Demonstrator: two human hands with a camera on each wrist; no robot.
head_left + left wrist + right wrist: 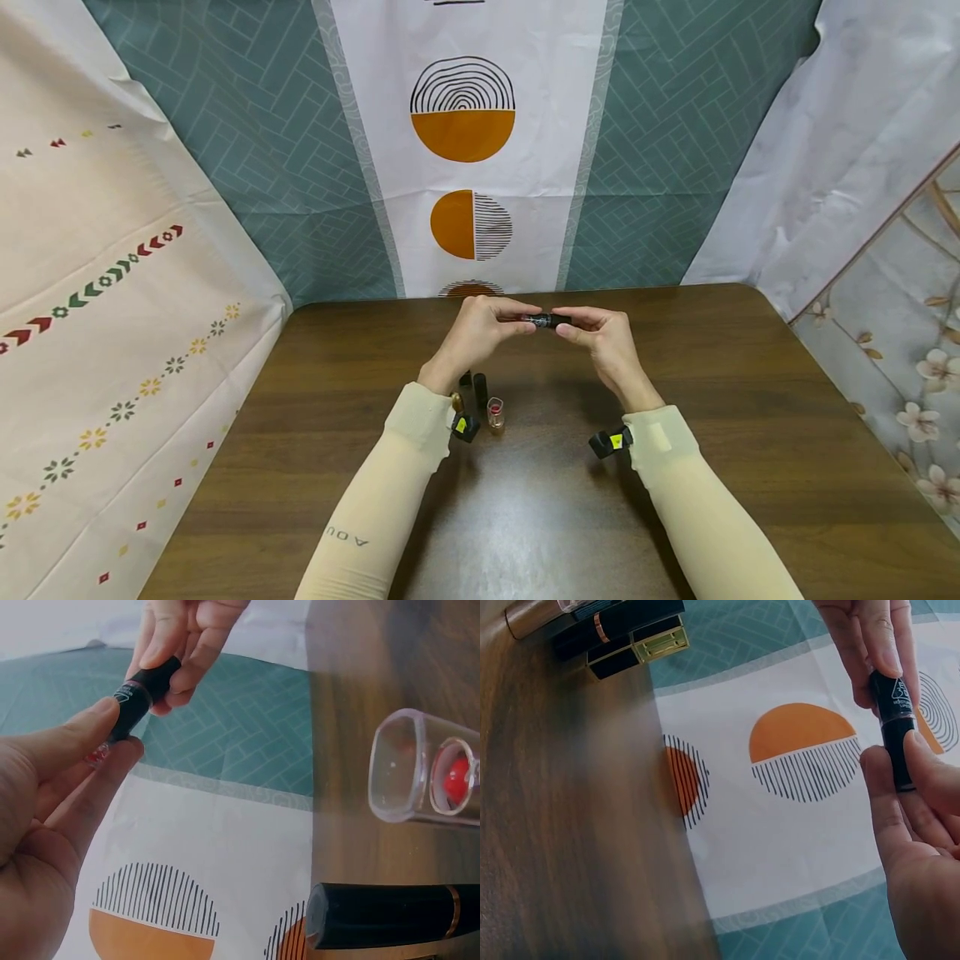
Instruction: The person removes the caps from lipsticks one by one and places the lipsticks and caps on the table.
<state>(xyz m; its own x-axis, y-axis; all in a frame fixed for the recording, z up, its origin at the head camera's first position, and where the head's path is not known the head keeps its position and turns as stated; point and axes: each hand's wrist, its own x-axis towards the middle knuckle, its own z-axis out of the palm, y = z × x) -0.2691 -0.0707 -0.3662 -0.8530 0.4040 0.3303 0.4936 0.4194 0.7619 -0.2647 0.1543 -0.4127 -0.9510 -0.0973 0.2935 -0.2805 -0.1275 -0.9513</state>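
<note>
1. Right now L hand (474, 333) & R hand (603, 340) each pinch one end of a black lipstick tube (546, 320), held level above the table (750, 433).
2. Best to pull straight along its axis w/ a firm fingertip pinch; smooth cylinder likely slippery.
3. Near L wrist: clear-capped lipstick (495, 414), glossy black tubes (480, 389), upright on dark wood grain.

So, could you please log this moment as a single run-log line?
left hand: pinches lipstick tube | right hand: pinches same tube | tube: level above table | on table: clear-capped lipstick
</note>
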